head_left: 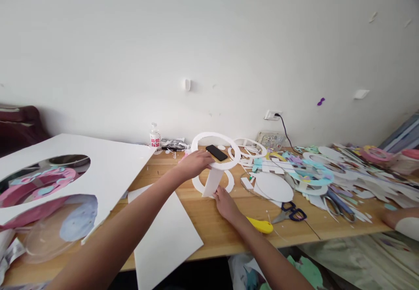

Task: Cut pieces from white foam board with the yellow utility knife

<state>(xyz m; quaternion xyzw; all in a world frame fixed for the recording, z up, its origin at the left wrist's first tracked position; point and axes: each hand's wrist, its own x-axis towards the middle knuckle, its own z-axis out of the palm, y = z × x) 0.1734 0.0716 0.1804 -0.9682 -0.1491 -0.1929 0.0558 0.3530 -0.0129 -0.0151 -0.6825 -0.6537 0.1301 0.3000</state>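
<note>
A white foam ring (195, 141) is held up by my left hand (195, 164), its fingers closed on the near left rim. Beneath it, a white strip (212, 182) stands between this ring and a second white ring (231, 181) lying on the wooden table. My right hand (225, 203) pinches the lower right edge of the strip. Through the upper ring a black phone (216, 153) shows behind. Near my right forearm lie a yellow cutter (261, 225) and scissors (290, 213) with dark blue handles. A white sheet (166, 237) lies under my left forearm.
At left, a large white board (108, 155) with round cutouts covers pink pieces. A plastic bottle (155, 138) stands by the wall. White discs (274, 186), paper scraps and more scissors (338, 205) crowd the right side. Another person's arm (401, 219) rests at the right edge.
</note>
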